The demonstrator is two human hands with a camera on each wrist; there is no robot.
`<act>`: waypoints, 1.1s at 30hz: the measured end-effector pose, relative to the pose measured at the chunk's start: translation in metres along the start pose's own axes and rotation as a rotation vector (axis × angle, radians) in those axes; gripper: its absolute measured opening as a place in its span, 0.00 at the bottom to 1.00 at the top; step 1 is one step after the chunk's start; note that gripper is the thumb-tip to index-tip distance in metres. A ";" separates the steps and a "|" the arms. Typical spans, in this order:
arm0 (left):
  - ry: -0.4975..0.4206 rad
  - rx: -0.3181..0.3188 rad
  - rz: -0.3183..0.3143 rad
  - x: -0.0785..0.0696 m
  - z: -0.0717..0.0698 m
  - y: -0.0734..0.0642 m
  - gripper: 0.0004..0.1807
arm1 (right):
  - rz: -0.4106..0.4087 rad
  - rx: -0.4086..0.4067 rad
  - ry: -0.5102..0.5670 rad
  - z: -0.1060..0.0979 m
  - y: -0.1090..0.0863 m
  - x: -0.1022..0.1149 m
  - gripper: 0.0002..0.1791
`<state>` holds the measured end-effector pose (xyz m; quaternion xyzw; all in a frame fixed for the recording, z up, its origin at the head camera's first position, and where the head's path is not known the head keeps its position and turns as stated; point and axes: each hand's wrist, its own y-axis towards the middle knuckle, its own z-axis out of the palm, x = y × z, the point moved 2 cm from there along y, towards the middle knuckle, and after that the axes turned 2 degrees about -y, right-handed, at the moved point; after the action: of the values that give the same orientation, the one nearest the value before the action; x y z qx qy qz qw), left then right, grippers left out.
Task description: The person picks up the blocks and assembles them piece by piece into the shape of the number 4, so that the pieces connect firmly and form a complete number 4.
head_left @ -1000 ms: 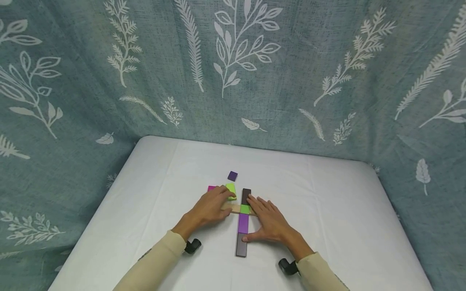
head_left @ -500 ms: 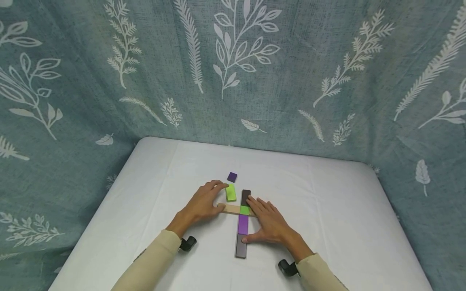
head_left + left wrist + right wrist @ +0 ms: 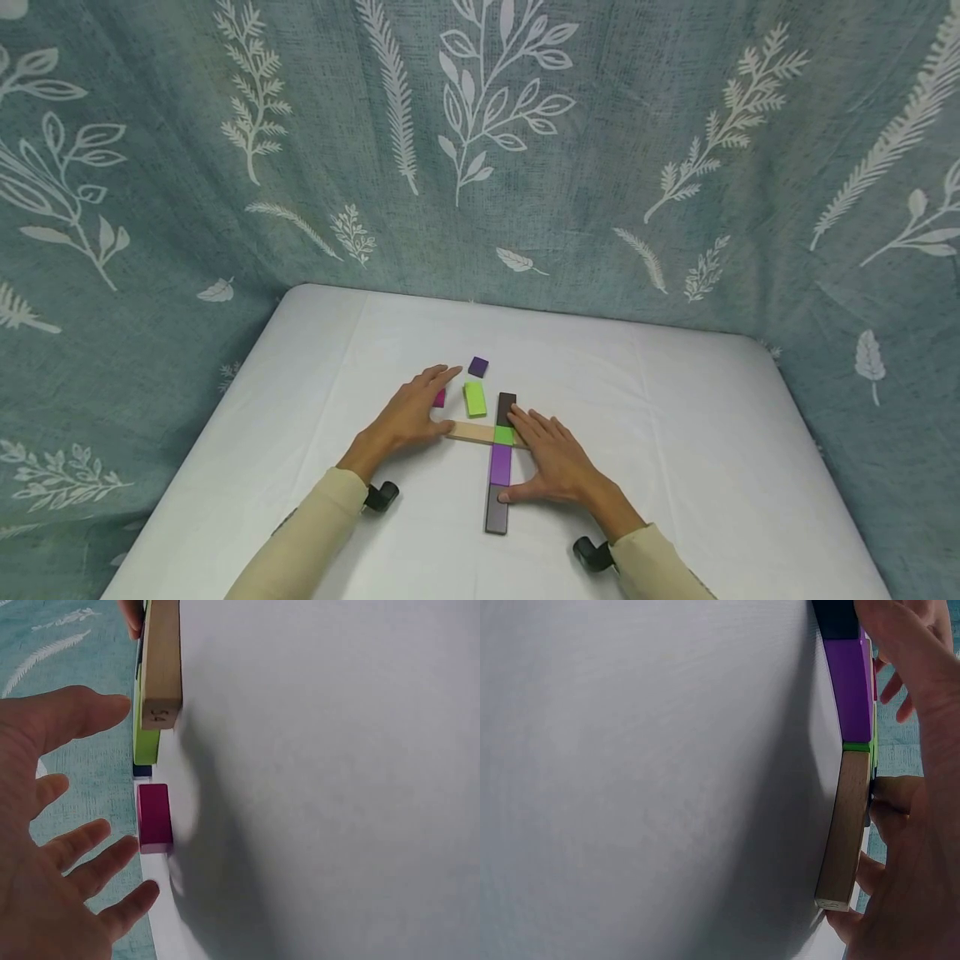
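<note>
Nearest: near dark block (image 3: 497, 518), foot of a cross of blocks lying flat on the white-covered table (image 3: 675, 433). Purple block (image 3: 500, 464) next up, end to end with it. Right hand (image 3: 557, 458) beside this line, grasping nothing: thumb laid on the near dark block, longer fingers stretched toward the far one. Left hand (image 3: 405, 415) at the cross's left tip, fingers spread and released; whether the thumb touches, cannot tell. Small green block (image 3: 503, 435) at the crossing, left wooden arm (image 3: 471, 432) and right wooden arm (image 3: 844, 832) either side, far dark block (image 3: 506, 408) as the head. Done, by the look of it: four arms laid about a centre. Left out: three pieces apart from the cross. Lime block (image 3: 475, 399) just past the left wooden arm; magenta block (image 3: 439, 398) partly behind the left hand; small dark-purple block (image 3: 478, 367) farthest. Leaf-patterned curtain (image 3: 420, 233) behind.
</note>
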<state>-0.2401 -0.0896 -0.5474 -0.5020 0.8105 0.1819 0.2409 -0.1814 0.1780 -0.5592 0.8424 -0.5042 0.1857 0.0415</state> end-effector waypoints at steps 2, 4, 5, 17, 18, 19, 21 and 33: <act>-0.010 0.005 -0.014 0.002 0.001 0.001 0.50 | -0.001 -0.001 -0.003 0.001 0.000 -0.001 0.73; -0.016 0.008 -0.024 0.005 0.001 0.001 0.50 | -0.002 0.000 -0.009 0.001 0.000 -0.001 0.73; -0.019 0.007 -0.027 0.006 0.001 0.001 0.50 | -0.003 -0.001 -0.010 0.001 0.000 -0.001 0.73; -0.026 0.009 -0.043 0.012 -0.003 0.003 0.46 | -0.024 -0.019 0.002 -0.002 -0.001 0.001 0.72; -0.027 0.010 -0.040 0.013 -0.003 0.003 0.45 | -0.028 -0.023 0.004 -0.002 -0.001 0.001 0.72; -0.027 0.009 -0.037 0.013 -0.003 0.003 0.45 | -0.032 -0.026 0.004 -0.002 -0.001 0.001 0.72; -0.019 0.009 -0.032 0.015 -0.003 0.003 0.43 | -0.034 -0.026 0.001 -0.002 -0.001 0.001 0.72; 0.017 0.006 -0.025 0.021 -0.002 0.005 0.37 | -0.027 -0.028 0.000 0.000 -0.002 -0.001 0.72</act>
<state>-0.2532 -0.1037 -0.5577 -0.5131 0.8066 0.1722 0.2377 -0.1803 0.1795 -0.5594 0.8485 -0.4952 0.1778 0.0558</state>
